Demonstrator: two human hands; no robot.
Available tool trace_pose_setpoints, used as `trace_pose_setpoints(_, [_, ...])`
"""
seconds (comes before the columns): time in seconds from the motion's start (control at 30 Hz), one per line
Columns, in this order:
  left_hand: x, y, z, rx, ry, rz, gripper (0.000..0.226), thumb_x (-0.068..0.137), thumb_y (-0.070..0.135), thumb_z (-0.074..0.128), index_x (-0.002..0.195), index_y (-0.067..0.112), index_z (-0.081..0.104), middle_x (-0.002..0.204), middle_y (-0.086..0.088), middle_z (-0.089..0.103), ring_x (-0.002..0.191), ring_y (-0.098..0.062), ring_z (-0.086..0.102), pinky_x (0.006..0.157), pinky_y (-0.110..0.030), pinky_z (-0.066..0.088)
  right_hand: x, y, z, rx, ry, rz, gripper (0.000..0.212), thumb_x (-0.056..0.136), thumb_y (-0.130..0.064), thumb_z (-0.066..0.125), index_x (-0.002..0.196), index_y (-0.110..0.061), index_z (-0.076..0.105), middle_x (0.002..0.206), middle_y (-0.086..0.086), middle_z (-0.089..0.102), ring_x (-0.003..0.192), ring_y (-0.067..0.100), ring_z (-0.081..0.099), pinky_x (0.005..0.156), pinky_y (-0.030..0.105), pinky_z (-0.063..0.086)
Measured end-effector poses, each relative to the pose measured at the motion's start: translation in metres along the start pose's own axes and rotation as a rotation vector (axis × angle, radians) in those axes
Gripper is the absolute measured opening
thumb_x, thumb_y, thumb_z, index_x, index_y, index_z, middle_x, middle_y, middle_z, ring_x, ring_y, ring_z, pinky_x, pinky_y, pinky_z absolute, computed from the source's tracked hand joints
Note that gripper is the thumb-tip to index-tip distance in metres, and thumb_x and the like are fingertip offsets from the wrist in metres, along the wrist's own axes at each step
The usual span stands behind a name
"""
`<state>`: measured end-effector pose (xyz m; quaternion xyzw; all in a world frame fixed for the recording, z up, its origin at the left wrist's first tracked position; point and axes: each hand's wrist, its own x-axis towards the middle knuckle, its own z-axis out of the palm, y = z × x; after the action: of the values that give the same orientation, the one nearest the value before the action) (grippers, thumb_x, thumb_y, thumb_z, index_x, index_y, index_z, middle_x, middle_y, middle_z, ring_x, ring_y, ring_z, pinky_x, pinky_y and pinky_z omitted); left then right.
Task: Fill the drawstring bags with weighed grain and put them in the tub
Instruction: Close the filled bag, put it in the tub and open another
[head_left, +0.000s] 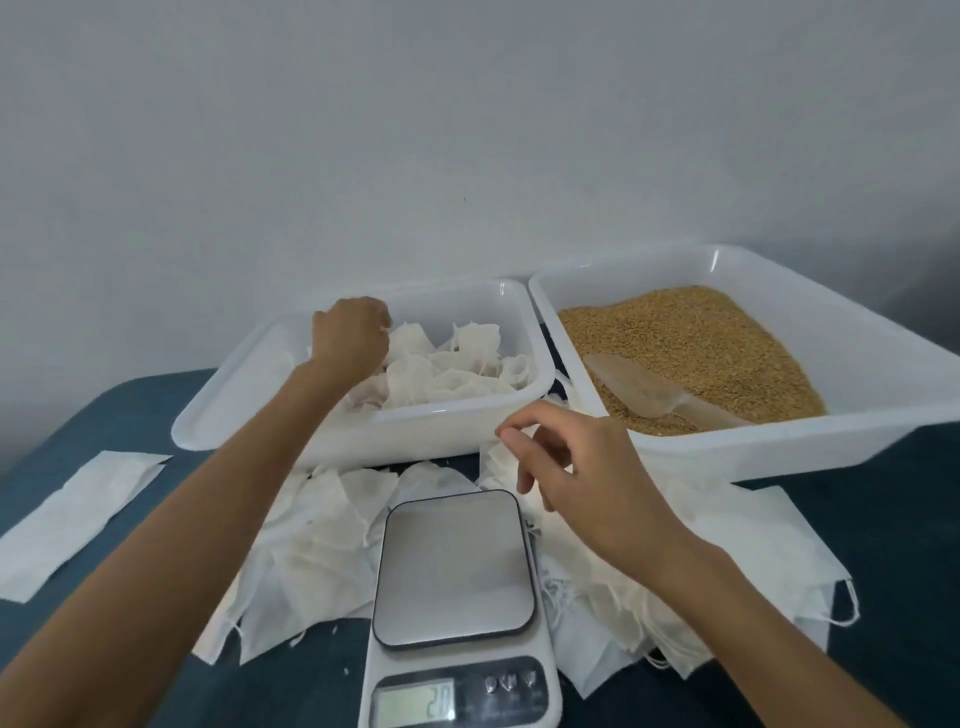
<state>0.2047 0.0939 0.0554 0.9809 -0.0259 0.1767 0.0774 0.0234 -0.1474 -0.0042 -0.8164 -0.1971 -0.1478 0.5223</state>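
Up at eleven o'clock, left hand (349, 332) curled over filled bags (457, 364) in tub (218, 415), whether gripping one unclear, right hand (576, 467) loosely open above scale (453, 566), scoop (654, 387) in grain (691, 332) at two o'clock.

Head-height view, forward and down

Soft, even, slightly dim light; faint shadows, wide-angle bending at edges, mild blur throughout.
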Motion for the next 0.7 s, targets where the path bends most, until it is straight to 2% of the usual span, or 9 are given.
trace_pose_setpoints(0.03, [-0.018,0.009,-0.008,-0.116,0.103,0.037,0.021,0.099,0.005,0.058,0.115,0.008,0.073,0.108,-0.008,0.075,0.097,-0.028,0.067,0.093,-0.041,0.051,0.0,-0.002,-0.002,0.018,0.006,-0.011,0.012,0.102,-0.034,0.058,0.099,-0.028,0.068,0.067,-0.009,0.069,0.049,0.011,0.059,0.055,0.019,0.048])
trace_pose_setpoints(0.1, [-0.067,0.029,-0.019,-0.382,0.257,0.149,0.008,0.098,0.01,0.065,0.103,0.01,0.072,0.086,0.001,0.068,0.07,-0.009,0.057,0.074,-0.031,0.05,0.001,-0.008,-0.008,0.077,0.035,-0.039,0.017,0.103,-0.035,0.057,0.1,-0.024,0.069,0.067,-0.005,0.069,0.049,0.014,0.059,0.054,0.022,0.049])
trace_pose_setpoints(0.17, [-0.118,0.053,-0.022,-0.503,0.231,0.306,0.004,0.095,0.012,0.071,0.091,0.014,0.071,0.074,0.012,0.058,0.062,-0.002,0.05,0.064,-0.021,0.04,0.003,-0.014,-0.016,0.145,0.097,-0.067,0.021,0.104,-0.034,0.055,0.101,-0.019,0.069,0.066,0.0,0.069,0.049,0.021,0.06,0.053,0.03,0.051])
trace_pose_setpoints(0.27, [-0.171,0.083,-0.008,-0.518,-0.087,0.415,0.006,0.093,0.023,0.078,0.094,0.018,0.075,0.08,0.013,0.059,0.071,-0.001,0.053,0.071,-0.026,0.043,0.006,-0.018,-0.027,0.218,0.208,-0.08,0.025,0.106,-0.029,0.052,0.1,-0.012,0.069,0.064,0.005,0.067,0.048,0.023,0.058,0.052,0.037,0.05])
trace_pose_setpoints(0.37, [-0.198,0.106,0.007,-0.406,-0.312,0.497,0.033,0.09,0.042,0.079,0.116,0.022,0.075,0.106,0.005,0.065,0.1,-0.016,0.056,0.088,-0.033,0.044,0.007,-0.018,-0.033,0.272,0.288,-0.07,0.029,0.108,-0.027,0.048,0.099,-0.008,0.068,0.063,0.01,0.066,0.047,0.021,0.056,0.054,0.032,0.05])
trace_pose_setpoints(0.43, [-0.207,0.117,0.012,-0.326,-0.332,0.616,0.05,0.085,0.054,0.079,0.126,0.026,0.072,0.118,0.004,0.062,0.108,-0.017,0.051,0.093,-0.034,0.04,0.008,-0.017,-0.034,0.305,0.325,-0.06,0.032,0.108,-0.026,0.046,0.099,-0.004,0.067,0.061,0.012,0.066,0.046,0.022,0.055,0.053,0.032,0.05])
trace_pose_setpoints(0.5, [-0.21,0.123,0.013,-0.198,-0.311,0.693,0.057,0.084,0.059,0.077,0.131,0.029,0.067,0.125,0.005,0.058,0.112,-0.016,0.048,0.095,-0.034,0.037,0.009,-0.016,-0.034,0.312,0.341,-0.055,0.033,0.109,-0.026,0.046,0.098,-0.003,0.067,0.06,0.012,0.065,0.046,0.023,0.055,0.052,0.032,0.049])
trace_pose_setpoints(0.6, [-0.211,0.128,0.01,-0.123,-0.234,0.732,0.037,0.095,0.038,0.07,0.13,0.026,0.068,0.129,0.001,0.06,0.114,-0.022,0.055,0.093,-0.035,0.037,0.009,-0.015,-0.032,0.295,0.34,-0.064,0.032,0.109,-0.026,0.046,0.097,-0.006,0.068,0.06,0.01,0.066,0.045,0.022,0.056,0.052,0.029,0.049])
trace_pose_setpoints(0.7, [-0.211,0.125,0.01,-0.222,-0.2,0.739,0.023,0.102,0.016,0.061,0.118,0.019,0.077,0.119,0.0,0.069,0.1,-0.025,0.064,0.088,-0.039,0.046,0.009,-0.015,-0.032,0.299,0.341,-0.061,0.032,0.108,-0.027,0.047,0.097,-0.006,0.068,0.06,0.01,0.066,0.045,0.021,0.056,0.053,0.029,0.049])
